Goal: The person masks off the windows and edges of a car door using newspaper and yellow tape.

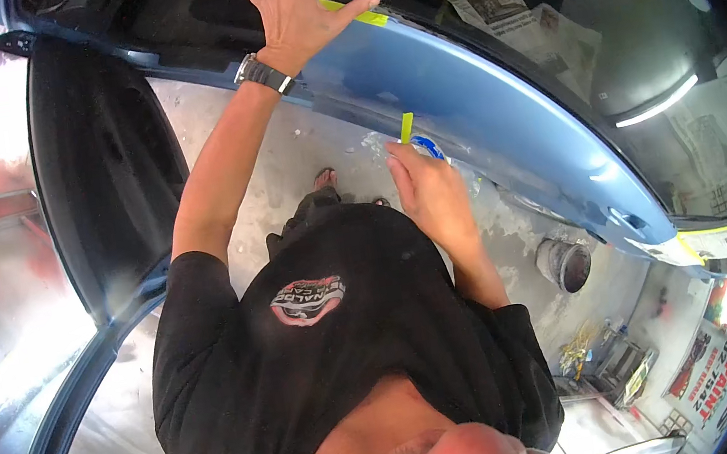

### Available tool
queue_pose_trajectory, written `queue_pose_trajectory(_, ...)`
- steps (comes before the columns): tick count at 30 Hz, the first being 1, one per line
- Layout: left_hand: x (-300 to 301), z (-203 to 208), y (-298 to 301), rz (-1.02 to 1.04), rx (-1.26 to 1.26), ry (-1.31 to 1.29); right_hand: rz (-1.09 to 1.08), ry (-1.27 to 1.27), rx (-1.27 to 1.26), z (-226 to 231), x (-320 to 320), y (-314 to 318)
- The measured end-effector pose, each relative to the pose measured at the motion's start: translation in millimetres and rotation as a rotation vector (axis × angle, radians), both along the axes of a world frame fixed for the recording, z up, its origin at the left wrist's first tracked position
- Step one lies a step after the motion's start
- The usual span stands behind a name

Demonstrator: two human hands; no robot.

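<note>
My left hand (291,25) is spread out, fingers apart, against the upper edge of a blue car body panel. Its thumb reaches along a strip of yellow-green masking tape (371,18) stuck on that edge. In front of my body, my right hand (435,194) is closed around a roll of masking tape (428,146) with a blue inner ring. A short free end of yellow-green tape (407,127) stands up from the fingers. Most of the roll is hidden behind the hand. The blue panel (472,75) curves past both hands toward the right.
Newspaper sheets (495,3) show at the dark window (672,131). More yellow tape and paper (719,241) cover the panel's far right end. A dark round-topped bucket (568,264) stands on the floor at right. An open door with a black inner panel (103,169) rises at left.
</note>
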State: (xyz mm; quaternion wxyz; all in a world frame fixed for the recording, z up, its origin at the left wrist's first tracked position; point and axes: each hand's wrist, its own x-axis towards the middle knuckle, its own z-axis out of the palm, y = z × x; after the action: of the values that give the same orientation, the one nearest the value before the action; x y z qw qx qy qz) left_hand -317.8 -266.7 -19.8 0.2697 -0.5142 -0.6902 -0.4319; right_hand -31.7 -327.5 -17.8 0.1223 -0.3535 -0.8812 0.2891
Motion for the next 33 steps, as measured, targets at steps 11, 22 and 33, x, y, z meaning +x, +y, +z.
queue_pose_trajectory(11, -21.5, 17.0, -11.6, -0.016, -0.188, 0.126, -0.048, 0.045, 0.0, -11.9, 16.1, -6.9)
queue_pose_trajectory(22, -36.3, -13.5, -18.1, -0.11, -0.029, 0.232, -0.048, 0.041, 0.013, -16.3, 16.4, -7.1)
queue_pose_trajectory(33, -21.5, 10.7, -13.2, -0.257, -0.172, 0.287, 0.054, 0.005, -0.02, -14.8, 2.7, -7.5)
